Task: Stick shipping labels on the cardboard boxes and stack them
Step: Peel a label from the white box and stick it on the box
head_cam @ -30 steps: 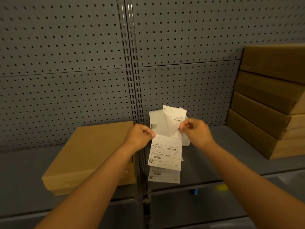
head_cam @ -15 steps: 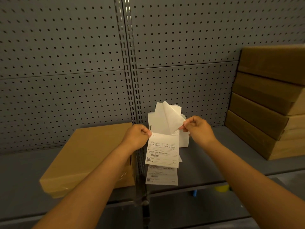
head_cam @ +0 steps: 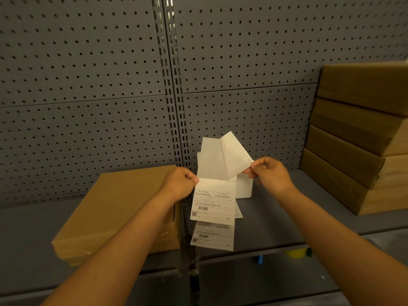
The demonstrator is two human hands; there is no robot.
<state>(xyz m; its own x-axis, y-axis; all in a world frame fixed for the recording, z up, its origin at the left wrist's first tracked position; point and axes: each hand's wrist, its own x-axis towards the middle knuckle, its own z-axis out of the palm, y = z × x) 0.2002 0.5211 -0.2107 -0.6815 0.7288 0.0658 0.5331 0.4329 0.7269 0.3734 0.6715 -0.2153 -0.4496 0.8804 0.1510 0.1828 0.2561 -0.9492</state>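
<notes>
The left hand (head_cam: 180, 186) pinches the label strip (head_cam: 213, 204) and the right hand (head_cam: 268, 173) pinches the half-peeled label (head_cam: 223, 160). The cardboard box (head_cam: 117, 208) lies beside the left hand. A crooked pull could tear it or fold it onto itself.

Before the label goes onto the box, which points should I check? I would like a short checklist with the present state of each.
1. Left hand pinches the label strip at its top corner: ok.
2. Right hand pinches the peeled blank sheet: ok.
3. Sheet fully separated from the strip: not ok, they join at the top edge.
4. Single cardboard box lies flat on the shelf, top face bare: ok.
5. Stack of boxes at right sits apart from the hands: ok.
6. Which face is sticky: cannot tell.
</notes>
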